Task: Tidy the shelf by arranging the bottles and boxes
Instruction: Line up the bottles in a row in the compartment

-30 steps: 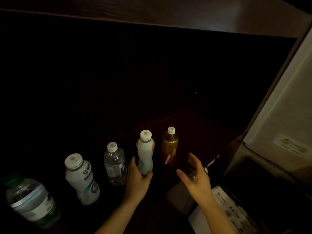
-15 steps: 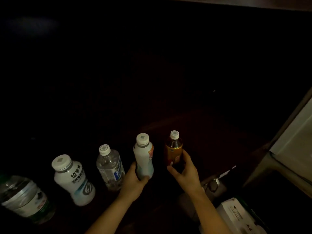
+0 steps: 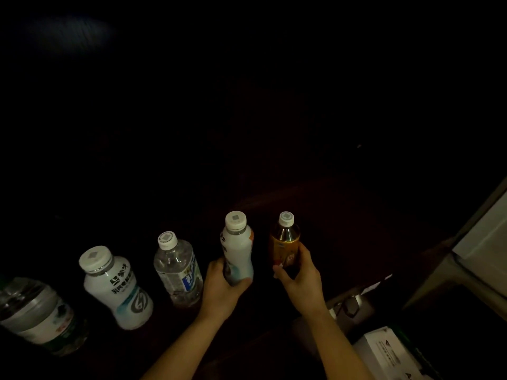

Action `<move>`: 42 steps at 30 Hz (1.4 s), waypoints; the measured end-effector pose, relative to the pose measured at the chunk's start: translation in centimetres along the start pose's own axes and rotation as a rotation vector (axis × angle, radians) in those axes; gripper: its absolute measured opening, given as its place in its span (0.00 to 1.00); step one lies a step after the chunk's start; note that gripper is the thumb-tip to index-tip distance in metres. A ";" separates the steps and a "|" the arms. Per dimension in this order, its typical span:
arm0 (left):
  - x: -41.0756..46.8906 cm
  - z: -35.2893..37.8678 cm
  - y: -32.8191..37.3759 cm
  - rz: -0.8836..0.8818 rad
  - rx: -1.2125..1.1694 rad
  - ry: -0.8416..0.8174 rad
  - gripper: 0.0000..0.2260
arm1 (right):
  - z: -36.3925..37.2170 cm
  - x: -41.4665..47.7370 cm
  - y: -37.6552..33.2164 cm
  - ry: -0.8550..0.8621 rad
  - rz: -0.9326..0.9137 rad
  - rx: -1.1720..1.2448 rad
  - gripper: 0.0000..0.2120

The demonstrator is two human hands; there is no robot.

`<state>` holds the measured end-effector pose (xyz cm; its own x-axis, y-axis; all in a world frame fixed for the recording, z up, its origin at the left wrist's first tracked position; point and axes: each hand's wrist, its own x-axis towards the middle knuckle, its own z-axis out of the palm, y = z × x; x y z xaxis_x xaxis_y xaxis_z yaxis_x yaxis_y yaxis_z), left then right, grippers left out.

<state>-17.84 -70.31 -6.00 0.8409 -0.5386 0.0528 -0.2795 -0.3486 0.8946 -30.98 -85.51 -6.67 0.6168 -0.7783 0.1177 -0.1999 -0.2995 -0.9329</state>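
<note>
1. Amber liquid marks the tea bottle (image 3: 284, 248), which stands upright at the right end of the row on the shelf (image 3: 343, 229). Your right grip (image 3: 300, 281) wraps its lower body, with the thumb on the near side and the fingers round the label.
2. Just beside it to the left stands the slim white bottle (image 3: 237, 248), also upright, with your left grip (image 3: 222, 286) clasped round its base. The two bottles stand near each other; in this dim light they appear apart, not touching.
3. Further left, held by neither grip, stand the clear water bottle (image 3: 177, 267), the squat white bottle (image 3: 115, 286) and the large water bottle (image 3: 35, 311), which is partly cut off at the left edge. All five are capped and form a loose line along the front of the shelf.
4. At lower right lies a white box (image 3: 389, 352), off the row. Whether it rests on the shelf cannot be told. A pale panel (image 3: 482, 242) rises at the far right.
5. Progress, as a judgement: the bottles look largely lined up, and you are spacing the last two. The boxes appear not yet arranged, so that part of the task remains. The back of the shelf is too dark to read.
</note>
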 end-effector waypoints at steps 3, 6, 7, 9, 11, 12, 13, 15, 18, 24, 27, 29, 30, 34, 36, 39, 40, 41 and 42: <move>0.1 0.6 0.1 0.023 0.041 0.075 0.29 | 0.1 -0.1 -0.1 0.017 -0.005 -0.015 0.35; 0.2 1.1 0.4 -0.004 0.022 0.107 0.33 | 0.3 -0.2 -0.1 0.029 -0.009 -0.021 0.35; 0.2 1.2 0.5 -0.016 -0.005 0.111 0.35 | 0.4 -0.2 -0.1 0.034 -0.015 -0.024 0.36; 0.1 1.2 0.4 -0.050 -0.095 0.084 0.38 | 0.5 -0.1 -0.1 0.041 -0.028 -0.025 0.36; 0.0 1.0 0.1 -0.073 -0.158 0.018 0.39 | 0.5 -0.1 0.0 0.037 -0.030 -0.022 0.36; -0.2 0.8 -0.1 -0.071 -0.168 -0.019 0.37 | 0.5 0.0 0.0 0.034 -0.031 -0.020 0.36; -0.3 0.6 -0.4 -0.060 -0.166 -0.053 0.35 | 0.5 0.1 0.1 0.028 -0.032 -0.018 0.36; -0.4 0.2 -0.8 -0.033 -0.145 -0.086 0.32 | 0.6 0.3 0.2 0.015 -0.035 -0.012 0.36; -0.7 0.0 -1.0 -0.019 -0.114 -0.050 0.29 | 0.6 0.6 0.2 -0.008 -0.049 -0.004 0.36; -0.5 0.8 -0.6 -0.013 -0.011 0.069 0.30 | 0.6 0.9 0.3 -0.032 -0.047 0.008 0.35; -0.4 1.3 -0.1 -0.015 0.060 0.136 0.32 | 0.5 0.9 0.3 -0.034 -0.044 0.011 0.35; -0.5 1.6 0.2 -0.027 0.069 0.170 0.33 | 0.5 0.9 0.3 -0.033 -0.045 0.016 0.35; -0.6 1.8 0.3 -0.038 0.071 0.189 0.34 | 0.5 0.9 0.3 -0.032 -0.046 0.013 0.35; -1.1 2.5 1.2 -0.083 0.088 0.281 0.39 | 0.4 0.9 0.2 -0.034 -0.047 0.007 0.36; -1.4 2.7 1.5 -0.099 0.080 0.296 0.40 | 0.4 0.9 0.3 -0.032 -0.047 -0.002 0.36; -1.5 2.6 1.6 -0.108 0.085 0.284 0.40 | 0.4 1.0 0.4 -0.037 -0.043 -0.003 0.36; -1.5 2.5 1.6 -0.109 0.090 0.279 0.40 | 0.4 1.0 0.4 -0.038 -0.040 -0.003 0.36; -1.5 2.5 1.6 -0.111 0.092 0.273 0.40 | 0.4 1.0 0.5 -0.039 -0.036 -0.003 0.36; -1.6 2.4 1.7 -0.111 0.093 0.268 0.40 | 0.4 1.0 0.5 -0.039 -0.034 -0.003 0.36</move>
<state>-20.81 -71.88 -5.66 0.9574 -0.2765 0.0831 -0.2100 -0.4694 0.8576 -30.12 -86.19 -7.14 0.6523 -0.7456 0.1362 -0.1804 -0.3272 -0.9276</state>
